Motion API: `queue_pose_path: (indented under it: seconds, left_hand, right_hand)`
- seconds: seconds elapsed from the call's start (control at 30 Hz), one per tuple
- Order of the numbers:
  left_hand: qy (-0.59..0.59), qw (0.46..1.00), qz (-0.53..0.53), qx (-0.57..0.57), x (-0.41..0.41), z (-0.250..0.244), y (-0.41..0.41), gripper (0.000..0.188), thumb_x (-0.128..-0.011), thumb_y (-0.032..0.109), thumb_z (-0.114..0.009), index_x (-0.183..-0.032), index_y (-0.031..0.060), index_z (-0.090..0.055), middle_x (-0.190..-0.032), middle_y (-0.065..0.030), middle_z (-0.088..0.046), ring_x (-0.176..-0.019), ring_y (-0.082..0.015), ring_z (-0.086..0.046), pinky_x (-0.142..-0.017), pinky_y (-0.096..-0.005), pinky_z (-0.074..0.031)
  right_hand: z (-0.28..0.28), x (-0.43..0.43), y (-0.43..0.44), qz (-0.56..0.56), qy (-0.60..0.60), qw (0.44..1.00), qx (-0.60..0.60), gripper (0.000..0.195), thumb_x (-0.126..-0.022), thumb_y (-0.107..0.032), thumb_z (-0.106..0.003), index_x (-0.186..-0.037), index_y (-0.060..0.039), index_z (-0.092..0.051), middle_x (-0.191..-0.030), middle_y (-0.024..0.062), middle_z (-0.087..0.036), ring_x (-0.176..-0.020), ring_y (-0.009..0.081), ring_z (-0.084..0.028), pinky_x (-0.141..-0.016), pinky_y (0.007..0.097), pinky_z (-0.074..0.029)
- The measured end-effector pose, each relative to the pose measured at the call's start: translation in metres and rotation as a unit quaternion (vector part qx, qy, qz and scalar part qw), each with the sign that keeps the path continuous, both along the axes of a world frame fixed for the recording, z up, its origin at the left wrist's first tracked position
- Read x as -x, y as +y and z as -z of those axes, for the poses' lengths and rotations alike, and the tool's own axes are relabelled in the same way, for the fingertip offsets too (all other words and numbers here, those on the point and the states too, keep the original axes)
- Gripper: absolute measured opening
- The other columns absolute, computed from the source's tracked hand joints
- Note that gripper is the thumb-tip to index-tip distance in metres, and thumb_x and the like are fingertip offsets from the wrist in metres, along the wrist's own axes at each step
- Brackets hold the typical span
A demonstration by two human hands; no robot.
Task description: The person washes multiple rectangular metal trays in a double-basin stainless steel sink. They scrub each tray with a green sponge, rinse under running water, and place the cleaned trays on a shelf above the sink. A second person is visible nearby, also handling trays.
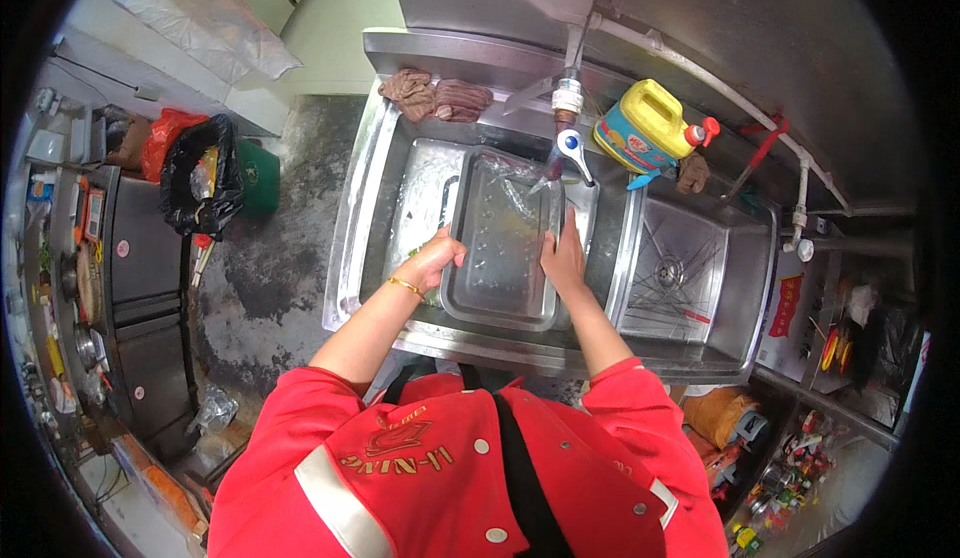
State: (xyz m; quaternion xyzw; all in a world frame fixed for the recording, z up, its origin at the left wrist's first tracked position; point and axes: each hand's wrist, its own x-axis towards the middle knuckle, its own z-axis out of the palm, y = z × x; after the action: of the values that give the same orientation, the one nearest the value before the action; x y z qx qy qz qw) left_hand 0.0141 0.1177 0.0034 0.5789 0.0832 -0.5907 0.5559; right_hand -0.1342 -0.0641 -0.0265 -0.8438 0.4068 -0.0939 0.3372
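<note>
A rectangular grey tray [499, 280] with a raised rim is held over the left basin of a stainless steel sink [480, 340]. My left hand [435, 259] grips its left side, fingers curled at the rim. My right hand [566, 254] holds the right side, with the fingers pointing up along the edge. Water from the tap [571, 154] splashes onto the tray's far right part, and its floor looks wet. Beneath lies a larger metal tray [420, 205], partly hidden. Some green scraps show beside my left hand.
Brown cloths [461, 100] lie on the sink's back ledge. A yellow jug [645, 127] with a red cap stands right of the tap. Thin sticks lie in the right basin [712, 280]. A bin with a black bag [199, 183] stands on the floor at left, near steel cabinets [150, 258].
</note>
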Motion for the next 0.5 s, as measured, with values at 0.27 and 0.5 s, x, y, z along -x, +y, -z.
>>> queue_pose_path:
  seconds: [0.27, 0.5]
  left_hand:
    - [-0.031, 0.997, 0.060, 0.026, 0.021, -0.004, 0.009, 0.040, -0.060, 0.003, -0.049, -0.100, 0.0004, -0.052, -0.055, 0.0021, -0.042, -0.056, -0.0087, -0.041, -0.059, -0.0220, -0.035]
    - [-0.064, 0.984, 0.077, 0.147, 0.014, 0.010, 0.020, 0.073, -0.053, -0.001, -0.048, -0.125, 0.0010, -0.039, -0.081, -0.0022, -0.049, -0.068, -0.0096, -0.044, -0.054, -0.0222, -0.037]
  right_hand:
    - [0.010, -0.096, -0.019, -0.221, 0.104, 0.956, 0.165, 0.049, -0.083, -0.031, -0.046, -0.123, -0.0019, -0.040, -0.122, 0.0168, -0.043, -0.118, 0.0297, -0.037, -0.093, 0.0590, -0.027]
    - [-0.004, -0.123, -0.036, -0.300, 0.034, 0.951, 0.061, 0.040, -0.086, -0.032, -0.047, -0.114, -0.0042, -0.048, -0.093, 0.0246, -0.058, -0.086, 0.0410, -0.056, -0.074, 0.0469, -0.045]
